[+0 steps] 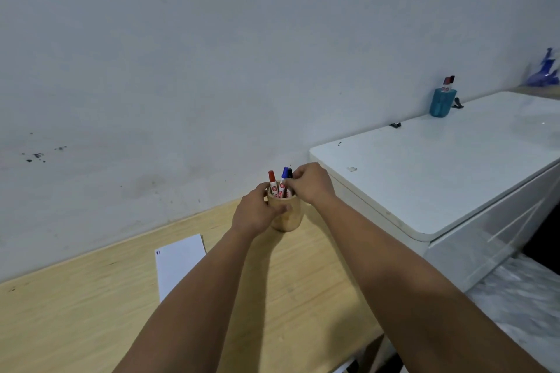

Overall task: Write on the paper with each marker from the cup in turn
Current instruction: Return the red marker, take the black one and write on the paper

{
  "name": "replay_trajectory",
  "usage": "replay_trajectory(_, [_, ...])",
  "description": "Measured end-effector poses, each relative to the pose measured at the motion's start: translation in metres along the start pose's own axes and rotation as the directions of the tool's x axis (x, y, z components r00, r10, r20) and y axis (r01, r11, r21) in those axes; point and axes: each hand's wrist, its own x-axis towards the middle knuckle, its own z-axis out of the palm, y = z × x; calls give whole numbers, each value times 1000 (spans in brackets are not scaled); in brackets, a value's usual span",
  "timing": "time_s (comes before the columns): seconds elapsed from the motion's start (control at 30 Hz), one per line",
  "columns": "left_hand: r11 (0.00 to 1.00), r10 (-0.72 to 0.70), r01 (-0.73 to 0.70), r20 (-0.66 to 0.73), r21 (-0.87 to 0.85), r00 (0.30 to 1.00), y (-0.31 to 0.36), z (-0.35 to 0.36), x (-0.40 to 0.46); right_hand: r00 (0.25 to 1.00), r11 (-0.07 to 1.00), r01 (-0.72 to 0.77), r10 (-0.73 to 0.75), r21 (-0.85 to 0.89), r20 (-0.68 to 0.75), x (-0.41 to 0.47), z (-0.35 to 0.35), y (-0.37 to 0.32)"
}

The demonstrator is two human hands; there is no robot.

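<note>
A wooden cup [289,218] stands on the wooden desk [75,312] near the wall. A red-capped marker [272,181], a blue-capped marker [284,174] and a black-capped marker [290,173] stick up out of it. My left hand [254,212] wraps around the cup's left side. My right hand [310,182] is at the cup's rim, its fingertips pinched on the blue and black markers; which one it grips I cannot tell. A white sheet of paper [178,263] lies on the desk to the left, partly hidden by my left forearm, with a small blue mark near its top left corner.
A white cabinet [439,179] stands higher than the desk directly right of the cup. On its back edge sits a teal holder [442,102] with markers. The grey wall runs close behind the cup. A blue object [544,73] is at the far right.
</note>
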Motion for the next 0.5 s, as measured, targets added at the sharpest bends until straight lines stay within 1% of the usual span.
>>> replay_trajectory(0.07, [1000, -3, 2, 12, 24, 1000, 0, -2, 0, 998, 997, 25, -20, 67, -68, -2, -6, -5])
replay_trajectory(0.17, [998, -35, 32, 64, 48, 997, 4, -13, -3, 981, 966, 117, -76, 232, -180, -5, -30, -23])
replay_trajectory(0.27, [997, -3, -2, 64, 81, 998, 14, -33, -9, 974, 890, 189, -118, 415, -192, -11, -56, -50])
replay_trajectory(0.33, [995, 31, -32, 9, 96, 999, 21, -50, -17, 977, 827, 211, -160, 522, -142, -21, -61, -64])
replay_trajectory(0.4, [998, 51, -48, -74, 50, 996, 26, -69, -28, 986, 763, 137, -167, 632, -13, -36, -57, -75])
replay_trajectory(0.43, [999, 50, -50, -113, 3, 992, 26, -78, -34, 984, 763, 77, -160, 642, 73, -44, -52, -78])
replay_trajectory(0.5, [992, 20, -42, -184, -116, 983, 26, -95, -49, 958, 823, -18, -149, 567, 247, -60, -37, -82])
